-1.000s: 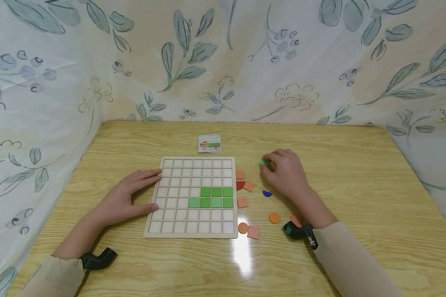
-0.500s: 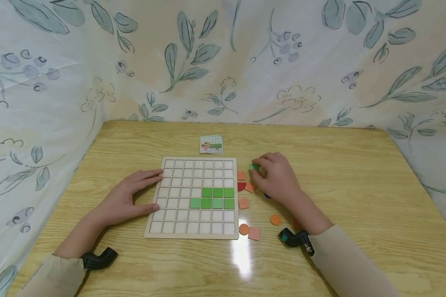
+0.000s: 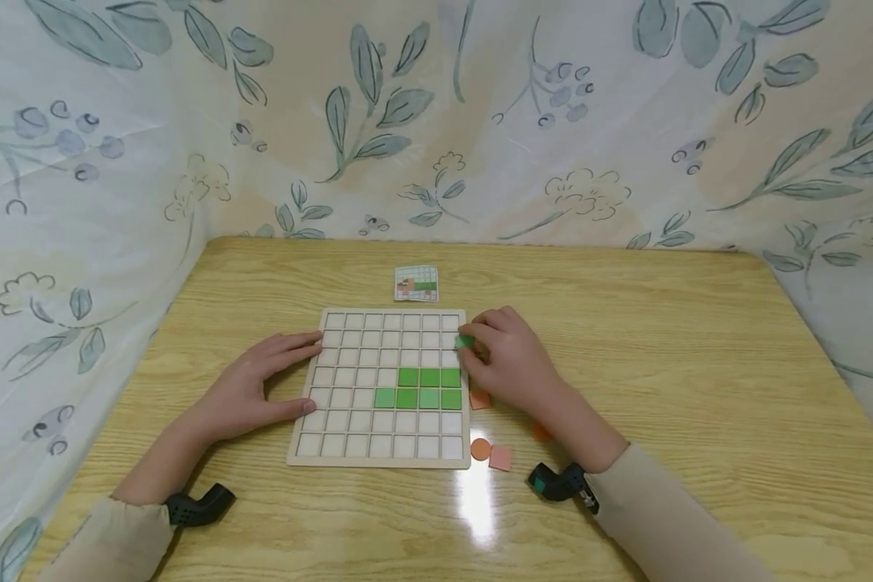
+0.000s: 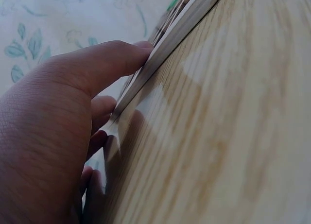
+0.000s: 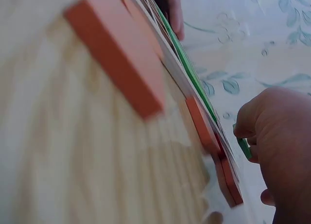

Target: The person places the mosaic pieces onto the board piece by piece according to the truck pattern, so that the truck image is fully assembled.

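Note:
A wooden grid board (image 3: 378, 463) lies flat on the table, with two rows of green tiles (image 3: 407, 398) set in its right-hand squares. My left hand (image 3: 243, 390) rests against the board's left edge, thumb and fingers spread; the left wrist view shows the thumb tip on the rim. Between thumb and fingers, my right hand (image 3: 512, 360) pinches a light green tile (image 3: 465, 342) over the board's upper right edge. The same tile (image 5: 244, 147) shows edge-on in the right wrist view. Some loose pieces are hidden beneath the right hand and forearm.
A small printed pattern card (image 3: 416, 284) lies behind the board. To the board's right are an orange disc (image 3: 480, 449), a salmon square tile (image 3: 500, 458) and another orange square (image 3: 480, 399). A patterned cloth (image 3: 436, 121) hangs behind the table.
My right hand has carried the light green tile leftward and nearer, from the table right of the board to above its right edge. The left hand stays at the board's left edge.

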A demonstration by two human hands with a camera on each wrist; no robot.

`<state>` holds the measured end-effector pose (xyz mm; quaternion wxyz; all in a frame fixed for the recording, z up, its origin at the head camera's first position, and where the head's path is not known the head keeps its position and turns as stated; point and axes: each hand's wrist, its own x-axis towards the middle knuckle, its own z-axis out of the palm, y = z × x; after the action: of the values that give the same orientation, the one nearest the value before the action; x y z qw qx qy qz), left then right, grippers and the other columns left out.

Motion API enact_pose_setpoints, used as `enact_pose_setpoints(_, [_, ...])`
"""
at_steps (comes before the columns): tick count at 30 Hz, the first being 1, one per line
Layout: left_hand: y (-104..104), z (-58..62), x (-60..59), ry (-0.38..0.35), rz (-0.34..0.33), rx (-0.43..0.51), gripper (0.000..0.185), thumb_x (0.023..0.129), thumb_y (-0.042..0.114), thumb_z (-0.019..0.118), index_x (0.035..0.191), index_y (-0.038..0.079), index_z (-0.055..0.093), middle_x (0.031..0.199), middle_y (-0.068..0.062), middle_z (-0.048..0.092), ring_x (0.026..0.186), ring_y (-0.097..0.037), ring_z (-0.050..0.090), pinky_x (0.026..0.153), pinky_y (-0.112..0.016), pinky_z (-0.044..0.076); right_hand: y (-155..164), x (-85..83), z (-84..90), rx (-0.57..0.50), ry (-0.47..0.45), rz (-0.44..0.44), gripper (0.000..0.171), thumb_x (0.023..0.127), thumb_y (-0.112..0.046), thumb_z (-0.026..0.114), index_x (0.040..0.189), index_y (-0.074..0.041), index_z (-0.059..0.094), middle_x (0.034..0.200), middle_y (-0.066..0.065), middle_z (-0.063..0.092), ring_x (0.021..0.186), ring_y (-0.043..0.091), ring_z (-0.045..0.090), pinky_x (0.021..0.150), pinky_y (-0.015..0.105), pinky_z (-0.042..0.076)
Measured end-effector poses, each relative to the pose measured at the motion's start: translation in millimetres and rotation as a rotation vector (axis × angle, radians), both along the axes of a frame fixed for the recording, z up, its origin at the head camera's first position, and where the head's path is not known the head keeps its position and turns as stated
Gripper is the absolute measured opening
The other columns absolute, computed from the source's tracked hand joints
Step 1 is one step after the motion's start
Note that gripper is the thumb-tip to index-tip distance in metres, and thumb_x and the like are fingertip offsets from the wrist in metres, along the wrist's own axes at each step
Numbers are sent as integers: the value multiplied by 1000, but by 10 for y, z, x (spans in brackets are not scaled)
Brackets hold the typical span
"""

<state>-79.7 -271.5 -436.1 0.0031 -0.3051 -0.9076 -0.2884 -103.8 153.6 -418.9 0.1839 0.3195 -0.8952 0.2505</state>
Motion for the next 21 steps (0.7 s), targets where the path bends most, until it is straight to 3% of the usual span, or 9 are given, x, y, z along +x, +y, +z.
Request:
enact_pose_setpoints(5, [2,4,-14,16,-5,0,80,91,37,92,161,17,58,169,-2,48,155,-37,41,131,-30,16,-155,28,12,-2,0,39,22,94,-11,80,113,-1,83,107,12,75,98,32,64,87,43,56])
enact_pose_setpoints(11, [13,12,-5,5,-7,-4,80,92,37,91,161,17,57,169,-3,47,156,-38,40,132,-36,19,-321,72,-13,32,-20,77,19,95,-13,80,112,-5,84,109,8,74,98,28,63,88,40,56])
enact_pose_setpoints(21, [16,0,14,-6,6,8,79,91,36,92,160,17,58,169,-2,48,156,-39,40,131,-41,23,-576,126,-15,39,31,164,16,96,-12,78,109,-7,84,105,5,74,95,25,63,85,36,56])
